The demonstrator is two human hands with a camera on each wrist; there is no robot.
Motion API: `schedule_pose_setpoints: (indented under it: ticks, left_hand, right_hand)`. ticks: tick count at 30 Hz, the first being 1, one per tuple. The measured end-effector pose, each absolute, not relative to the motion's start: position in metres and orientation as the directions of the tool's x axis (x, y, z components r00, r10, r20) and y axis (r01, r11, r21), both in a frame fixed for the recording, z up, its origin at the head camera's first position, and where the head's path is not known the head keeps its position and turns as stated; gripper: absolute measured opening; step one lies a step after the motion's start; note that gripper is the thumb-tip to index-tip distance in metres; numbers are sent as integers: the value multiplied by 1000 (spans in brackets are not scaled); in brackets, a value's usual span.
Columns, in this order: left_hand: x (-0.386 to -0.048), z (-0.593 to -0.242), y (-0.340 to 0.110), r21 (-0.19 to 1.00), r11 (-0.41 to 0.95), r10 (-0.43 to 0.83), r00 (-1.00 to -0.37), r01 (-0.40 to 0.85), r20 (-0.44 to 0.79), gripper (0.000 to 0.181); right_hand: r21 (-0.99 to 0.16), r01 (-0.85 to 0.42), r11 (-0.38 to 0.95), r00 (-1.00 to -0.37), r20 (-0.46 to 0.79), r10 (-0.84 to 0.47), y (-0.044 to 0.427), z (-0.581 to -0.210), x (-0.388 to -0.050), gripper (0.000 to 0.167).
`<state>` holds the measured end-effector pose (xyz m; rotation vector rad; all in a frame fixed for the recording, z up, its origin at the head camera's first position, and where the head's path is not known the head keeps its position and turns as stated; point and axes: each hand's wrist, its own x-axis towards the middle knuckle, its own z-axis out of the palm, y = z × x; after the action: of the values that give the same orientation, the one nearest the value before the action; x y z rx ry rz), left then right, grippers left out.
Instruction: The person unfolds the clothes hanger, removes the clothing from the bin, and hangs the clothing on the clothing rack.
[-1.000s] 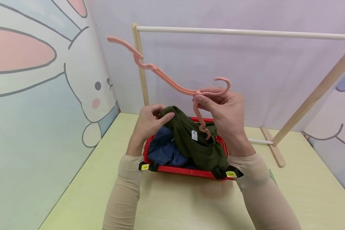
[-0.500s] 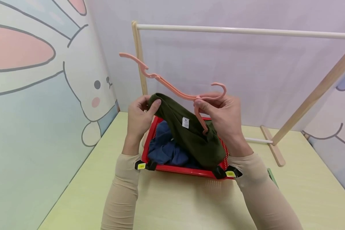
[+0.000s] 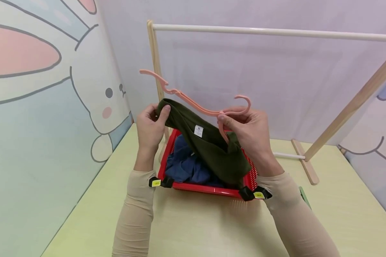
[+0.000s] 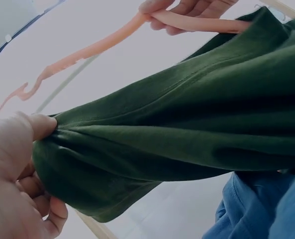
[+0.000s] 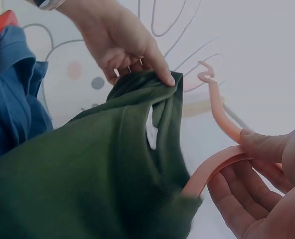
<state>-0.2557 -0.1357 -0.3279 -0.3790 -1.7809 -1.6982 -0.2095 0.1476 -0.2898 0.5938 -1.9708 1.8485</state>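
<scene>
In the head view my left hand pinches the waistband of a dark green garment between thumb and fingers, pulling that edge up to the left. A small white label shows inside the opening. My right hand grips a pink plastic hanger near the base of its hook. One hanger arm reaches down inside the garment's opening at the right; the other points up left, outside the cloth. In the right wrist view the hanger arm enters the green fabric, its tip hidden.
A red basket holding blue clothing stands on the table below the hands. Behind it is a rack with a white rail and wooden posts. A green object lies partly hidden by the right forearm.
My left hand has moved up and left, stretching the garment's opening out of the basket. The hanger has come down a little, and its lower arm has slid into the opening.
</scene>
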Motion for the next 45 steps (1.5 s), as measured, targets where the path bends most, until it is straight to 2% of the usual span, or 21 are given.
schedule_pose_setpoints:
  ticks: [7, 17, 28, 32, 36, 42, 45]
  left_hand:
    - [-259, -331, -142, 792, 108, -264, -751, 601, 606, 24]
    - [-260, -331, -147, 823, 114, -320, -764, 557, 561, 29]
    - [-261, -335, -150, 851, 109, -299, -800, 513, 520, 34]
    - [-261, -336, -150, 854, 101, -255, -817, 510, 518, 33]
    - [-261, -336, -150, 854, 110, -155, -840, 509, 520, 31]
    - [-261, -338, -152, 854, 133, 29, -864, 502, 503, 27]
    - [-259, -339, -154, 863, 155, 100, -876, 482, 471, 26]
  right_hand:
    - [-859, -511, 38, -859, 509, -49, 152, -296, -209, 20]
    - [-861, -490, 140, -872, 483, -78, 156, -297, -208, 19]
    - [-834, -474, 283, -880, 456, -130, 170, -263, -205, 20]
    - [-812, -495, 309, -868, 471, -154, 177, -250, -204, 18]
    - [-770, -522, 367, -852, 494, -175, 190, -243, -201, 16]
    - [-744, -517, 424, -851, 500, -160, 211, -250, -193, 17]
    - [-764, -496, 412, -862, 490, -129, 220, -257, -187, 17]
